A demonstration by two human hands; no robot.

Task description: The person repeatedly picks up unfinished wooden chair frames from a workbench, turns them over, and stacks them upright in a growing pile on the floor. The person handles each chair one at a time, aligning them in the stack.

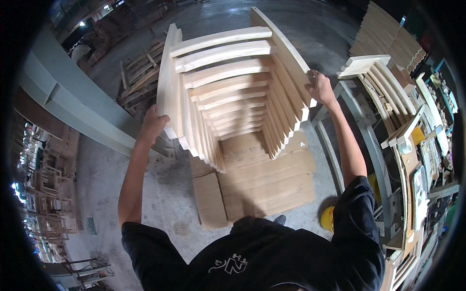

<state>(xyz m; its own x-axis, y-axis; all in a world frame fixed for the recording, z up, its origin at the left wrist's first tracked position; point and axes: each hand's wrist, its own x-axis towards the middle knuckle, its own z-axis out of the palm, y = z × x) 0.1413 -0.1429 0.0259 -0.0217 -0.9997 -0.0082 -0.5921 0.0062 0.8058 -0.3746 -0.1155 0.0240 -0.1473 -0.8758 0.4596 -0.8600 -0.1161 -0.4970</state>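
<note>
A tall stack of pale wooden chair-back frames (235, 87) rises in front of me, each with two side posts and a curved crossbar. My left hand (154, 125) is closed around the lower end of the left post of the topmost frame (221, 41). On the other side, my right hand (321, 88) grips that frame's right post near its end. Both arms are spread wide. The frames lie nested, and I cannot tell whether the top one touches the one beneath. Flattened cardboard (272, 186) lies on the floor under the stack.
A grey column (80, 94) stands close on the left, with a wooden pallet (141, 72) behind it. At right, a metal-legged bench (371, 140) carries another wooden frame (388, 89) and loose pieces. A yellow round object (327, 219) sits by my right side. Chair frames (53, 199) fill the far left.
</note>
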